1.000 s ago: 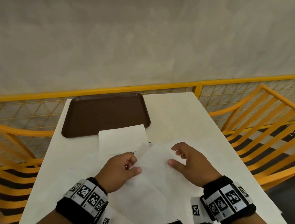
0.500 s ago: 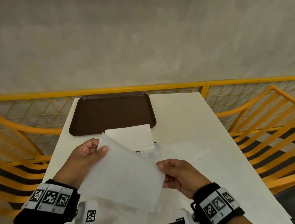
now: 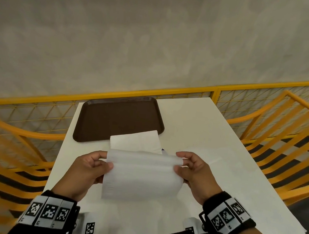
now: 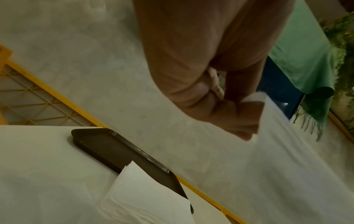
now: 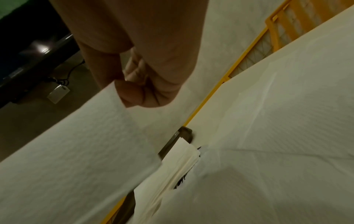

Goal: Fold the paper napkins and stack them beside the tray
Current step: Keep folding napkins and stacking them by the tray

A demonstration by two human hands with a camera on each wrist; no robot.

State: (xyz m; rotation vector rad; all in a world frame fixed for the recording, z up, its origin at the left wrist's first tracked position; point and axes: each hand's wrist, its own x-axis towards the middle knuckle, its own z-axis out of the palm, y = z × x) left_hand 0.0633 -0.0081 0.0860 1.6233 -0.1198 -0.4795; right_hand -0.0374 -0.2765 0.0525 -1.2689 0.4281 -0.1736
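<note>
Both hands up over the white desk [image 3: 202,126], holding one white paper napkin [image 3: 141,175] in the air between them. Left hand [image 3: 83,172] pinches the napkin's left edge, thumb on the near face, fingers curled behind; left wrist view shows the same, thumb [image 4: 247,121] and curled fingers clamped on the sheet edge. Right hand [image 3: 195,173] pinches the right edge, thumb in front, fingers curled behind; right wrist view confirms the pinch at the sheet corner. Napkin's top edge curls over toward the camera, lower part hangs loose and blurred. Stack of folded napkins [image 3: 135,139] lies on the desk just behind the held one, its far edge overlapping the near rim of the brown tray [image 3: 111,117]; wrist view shows several layers in it. Tray sits at the far left of the desk, against the yellow railing [image 3: 172,92]. More unfolded white napkin sheets [image 3: 212,158] spread flat on the desk under and right of the hands. Small dark print peeks out beside the stack [image 5: 184,180], not readable. Both wrists carry black bands [image 3: 227,215] with black-and-white square marker codes, no readable text. Grey wall behind.
</note>
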